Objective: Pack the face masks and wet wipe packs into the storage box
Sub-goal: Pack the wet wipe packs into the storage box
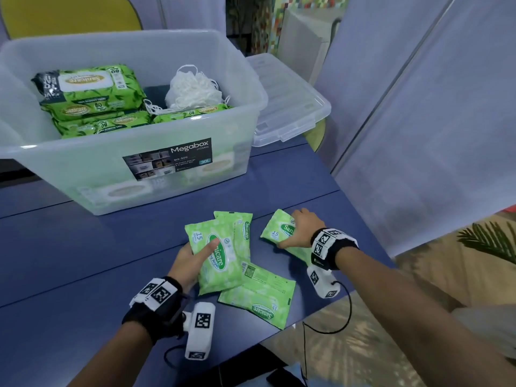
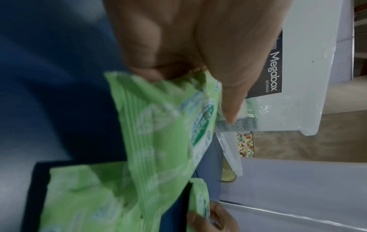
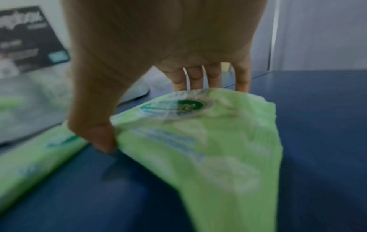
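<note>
Several small green wet wipe packs lie on the blue table in front of the clear storage box [image 1: 69, 174]. My left hand [image 1: 192, 261] grips one pack [image 1: 220, 263], thumb on top, fingers underneath; the same pack [image 2: 163, 125] fills the left wrist view. Farther right, my right hand [image 1: 300, 230] grips another pack [image 1: 275, 230] between thumb and fingers, blurred in the right wrist view [image 3: 198, 133]. One loose pack [image 1: 258, 294] lies near the table's front edge, another [image 1: 241, 233] behind the left-hand pack. Inside the box sit large green wipe packs [image 1: 89, 90] and a heap of white face masks [image 1: 192, 90].
The box's clear lid [image 1: 284, 107] lies on the table behind and right of the box. The table's right edge [image 1: 363, 219] runs close to my right hand, with grey partition panels [image 1: 418, 121] beyond. A yellow chair back [image 1: 69, 12] stands behind the box.
</note>
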`<action>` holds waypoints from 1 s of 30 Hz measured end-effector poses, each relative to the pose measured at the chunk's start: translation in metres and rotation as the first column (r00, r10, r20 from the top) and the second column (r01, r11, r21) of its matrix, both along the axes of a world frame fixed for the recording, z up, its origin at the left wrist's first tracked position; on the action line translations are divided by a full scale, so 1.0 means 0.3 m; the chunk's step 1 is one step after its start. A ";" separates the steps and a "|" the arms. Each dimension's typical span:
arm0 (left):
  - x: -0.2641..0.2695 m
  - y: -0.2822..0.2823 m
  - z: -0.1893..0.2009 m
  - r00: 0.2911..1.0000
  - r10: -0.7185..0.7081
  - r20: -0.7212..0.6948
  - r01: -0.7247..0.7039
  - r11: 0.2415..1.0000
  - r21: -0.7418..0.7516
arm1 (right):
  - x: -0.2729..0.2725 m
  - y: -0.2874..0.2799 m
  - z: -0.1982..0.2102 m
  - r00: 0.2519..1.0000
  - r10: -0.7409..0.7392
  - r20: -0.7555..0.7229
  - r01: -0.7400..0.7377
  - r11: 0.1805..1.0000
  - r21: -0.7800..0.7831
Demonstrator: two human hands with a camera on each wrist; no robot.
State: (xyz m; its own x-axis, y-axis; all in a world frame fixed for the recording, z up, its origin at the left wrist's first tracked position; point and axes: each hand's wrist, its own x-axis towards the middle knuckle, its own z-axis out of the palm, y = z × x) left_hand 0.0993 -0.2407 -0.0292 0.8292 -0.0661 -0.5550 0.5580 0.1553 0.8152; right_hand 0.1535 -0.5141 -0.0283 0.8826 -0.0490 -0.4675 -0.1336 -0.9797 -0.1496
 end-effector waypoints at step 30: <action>-0.135 0.160 -0.049 0.949 0.291 -0.120 -0.304 0.947 -0.102 | -0.072 0.334 0.013 0.901 -0.431 -0.038 0.398 0.791 0.464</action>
